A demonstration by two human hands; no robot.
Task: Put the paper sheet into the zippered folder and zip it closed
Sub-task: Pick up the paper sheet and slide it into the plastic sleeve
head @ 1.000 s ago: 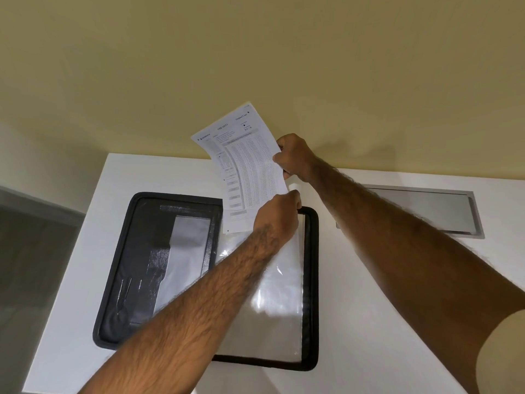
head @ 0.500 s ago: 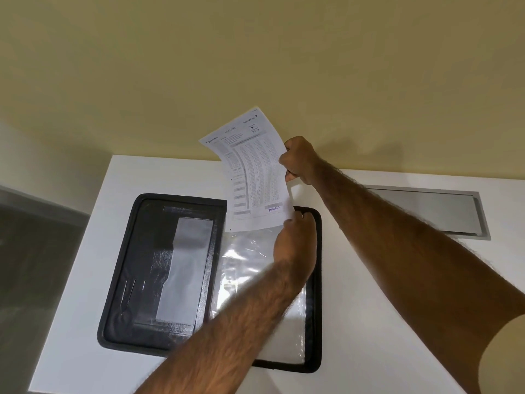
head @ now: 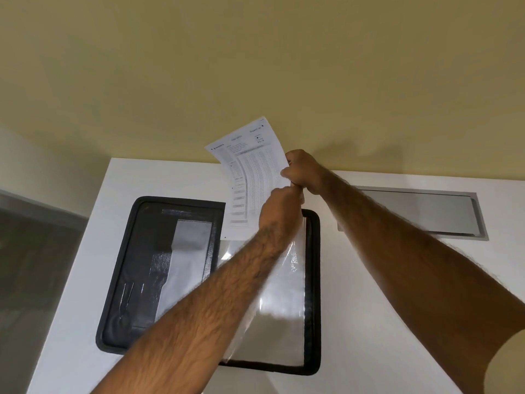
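Observation:
A black zippered folder (head: 159, 223) lies open on the white table (head: 369, 322), with a grey pocket on its left half and a clear plastic sleeve (head: 284, 322) on its right half. Above the folder's far edge, the printed paper sheet (head: 250, 177) stands curved and upright. My right hand (head: 302, 172) pinches its right edge. My left hand (head: 279, 207) sits just below the right one, its fingers closed on the sleeve's top edge. The sleeve is lifted off the folder along my forearm. Whether the left fingers also touch the paper is hidden.
A grey metal hatch (head: 412, 211) is set flush into the table to the right of the folder. A yellow wall (head: 255, 66) rises right behind the table. The table's left edge (head: 85, 251) drops to a grey floor.
My left hand has risen from the folder's top edge to meet my right hand, pulling the clear sleeve up with it. The paper has barely moved.

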